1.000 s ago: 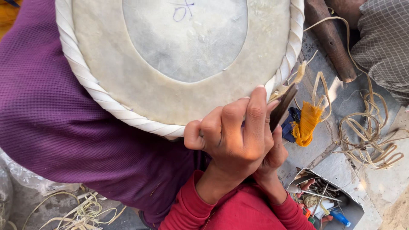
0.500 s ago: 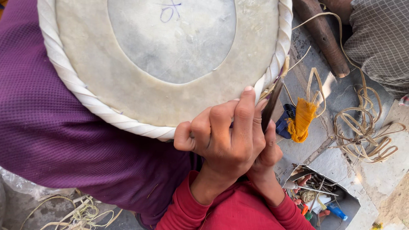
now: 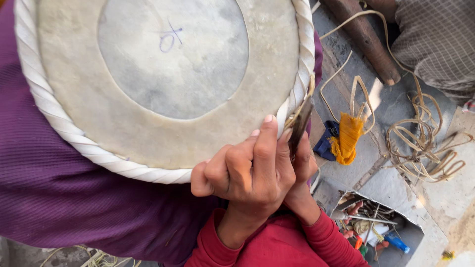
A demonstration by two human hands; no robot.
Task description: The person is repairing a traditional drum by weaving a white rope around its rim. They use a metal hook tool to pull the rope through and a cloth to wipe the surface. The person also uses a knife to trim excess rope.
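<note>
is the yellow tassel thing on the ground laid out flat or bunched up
Bunched up. The yellow tassel lies in a crumpled clump against a dark blue cloth on the ground, tan loops above it.

I see a round pale hide drumhead rimmed with a twisted white rope ring, resting against purple ribbed cloth. My left hand presses its fingers on the rim's lower right edge. My right hand, just behind it, grips a dark thin tool wedged at the ring. A yellow tassel lies nearby on the grey floor.
</note>
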